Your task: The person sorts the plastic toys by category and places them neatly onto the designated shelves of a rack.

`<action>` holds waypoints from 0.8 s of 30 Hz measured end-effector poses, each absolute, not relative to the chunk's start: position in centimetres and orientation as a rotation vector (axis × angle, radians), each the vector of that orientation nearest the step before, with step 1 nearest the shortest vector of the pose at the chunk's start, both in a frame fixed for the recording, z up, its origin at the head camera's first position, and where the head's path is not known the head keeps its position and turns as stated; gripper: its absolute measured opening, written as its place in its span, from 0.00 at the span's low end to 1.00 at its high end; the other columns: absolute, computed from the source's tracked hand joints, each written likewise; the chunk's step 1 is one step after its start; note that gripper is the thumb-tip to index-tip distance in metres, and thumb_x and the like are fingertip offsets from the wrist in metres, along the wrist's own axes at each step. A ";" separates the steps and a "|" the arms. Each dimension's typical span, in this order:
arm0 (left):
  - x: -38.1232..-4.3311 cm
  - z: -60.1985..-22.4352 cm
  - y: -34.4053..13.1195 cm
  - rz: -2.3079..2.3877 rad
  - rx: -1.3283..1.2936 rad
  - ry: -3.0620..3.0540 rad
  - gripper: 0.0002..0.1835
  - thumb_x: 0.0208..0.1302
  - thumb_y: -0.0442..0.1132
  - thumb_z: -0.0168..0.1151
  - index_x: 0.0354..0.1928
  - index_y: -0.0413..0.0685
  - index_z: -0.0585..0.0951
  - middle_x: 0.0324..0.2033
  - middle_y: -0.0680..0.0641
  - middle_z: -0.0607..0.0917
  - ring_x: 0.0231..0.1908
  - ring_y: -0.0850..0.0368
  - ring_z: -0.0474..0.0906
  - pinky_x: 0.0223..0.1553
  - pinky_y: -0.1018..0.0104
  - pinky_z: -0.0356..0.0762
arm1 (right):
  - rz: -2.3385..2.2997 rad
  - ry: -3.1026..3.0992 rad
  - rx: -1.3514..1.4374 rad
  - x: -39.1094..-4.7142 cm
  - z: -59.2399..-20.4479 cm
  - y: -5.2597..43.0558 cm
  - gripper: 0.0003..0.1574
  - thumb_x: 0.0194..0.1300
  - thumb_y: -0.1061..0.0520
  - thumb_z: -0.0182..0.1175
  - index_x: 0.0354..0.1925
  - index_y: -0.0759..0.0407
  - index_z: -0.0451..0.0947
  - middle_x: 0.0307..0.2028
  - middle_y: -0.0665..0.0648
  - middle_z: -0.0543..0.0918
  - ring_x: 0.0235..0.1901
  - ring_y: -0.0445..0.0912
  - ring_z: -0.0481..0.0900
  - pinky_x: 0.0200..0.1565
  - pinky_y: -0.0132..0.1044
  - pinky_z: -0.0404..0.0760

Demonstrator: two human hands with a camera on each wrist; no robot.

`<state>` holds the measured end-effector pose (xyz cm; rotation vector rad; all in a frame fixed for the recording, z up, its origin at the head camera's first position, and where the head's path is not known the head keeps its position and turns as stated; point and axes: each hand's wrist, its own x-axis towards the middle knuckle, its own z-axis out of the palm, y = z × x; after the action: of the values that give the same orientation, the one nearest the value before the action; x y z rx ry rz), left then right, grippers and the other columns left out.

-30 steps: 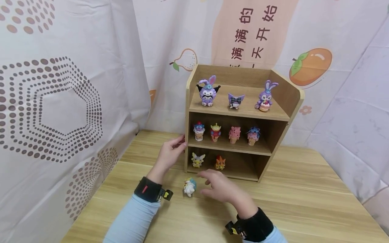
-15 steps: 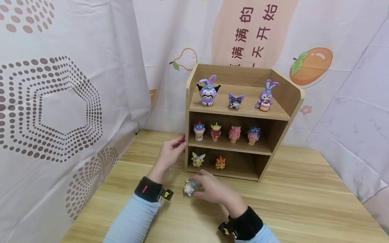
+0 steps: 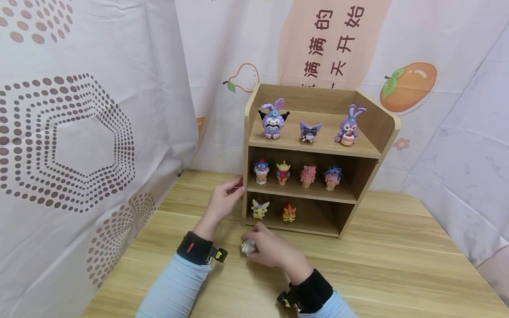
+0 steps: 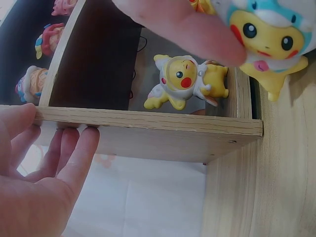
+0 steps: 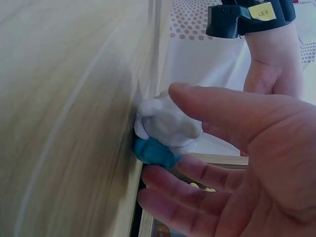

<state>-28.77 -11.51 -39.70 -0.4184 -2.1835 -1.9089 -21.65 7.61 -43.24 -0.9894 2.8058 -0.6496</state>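
Observation:
My left hand (image 3: 224, 198) holds the left side panel of the wooden shelf (image 3: 294, 230), thumb at the front edge and fingertips (image 4: 89, 136) along the outer face. My right hand (image 3: 272, 247) grips a small figurine (image 3: 248, 247) just in front of the shelf's lower left corner. It is a yellow character with red cheeks in a white and blue hooded costume, its face (image 4: 266, 42) showing in the left wrist view. From the right wrist, its white back (image 5: 168, 123) shows between thumb and fingers, close to the tabletop. Part of it is hidden by the fingers.
A grey-eared yellow figurine (image 3: 259, 209) and an orange one (image 3: 289, 213) stand on the bottom shelf. Several ice-cream-cone figurines (image 3: 307, 176) fill the middle shelf. Purple figurines (image 3: 272, 121) stand on top. A patterned curtain (image 3: 214, 44) hangs behind the wooden table (image 3: 389, 260).
My right hand has moved left to the white and blue figurine and closed its fingers around it. My left hand stays at the shelf's side.

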 end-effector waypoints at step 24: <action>-28.8 -39.7 -11.6 -1.911 -0.418 -2.194 0.24 0.71 0.37 0.65 0.67 0.46 0.77 0.57 0.41 0.82 0.54 0.45 0.81 0.51 0.64 0.84 | -0.592 2.847 -0.938 -22.1 -43.8 6.4 0.25 0.56 0.44 0.77 0.49 0.47 0.82 0.47 0.54 0.71 0.29 0.44 0.73 0.30 0.35 0.76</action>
<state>-28.79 -11.57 -39.71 -0.4184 -2.1938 -1.9106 -22.06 6.36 -43.80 -0.9382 2.8472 -0.5917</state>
